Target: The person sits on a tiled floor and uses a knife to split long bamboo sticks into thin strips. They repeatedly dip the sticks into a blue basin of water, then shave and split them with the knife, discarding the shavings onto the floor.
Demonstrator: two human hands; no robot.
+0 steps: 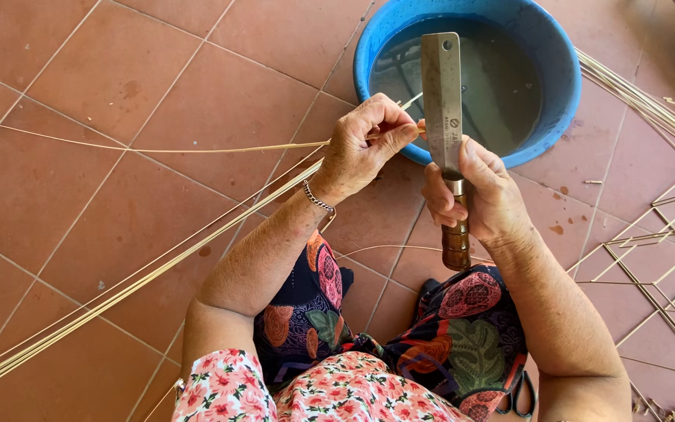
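My right hand grips a cleaver-like knife by its brown wooden handle, the flat steel blade pointing up and away. My left hand pinches the end of a thin pale cane strip right beside the blade. The strip runs off to the left across the tiles. More long strips pass under my left forearm toward the lower left. A thin chain bracelet sits on my left wrist.
A blue plastic basin of murky water stands just beyond my hands. A woven lattice of cane lies at the right, with loose strips above it. The floor is terracotta tile. My lap shows floral fabric.
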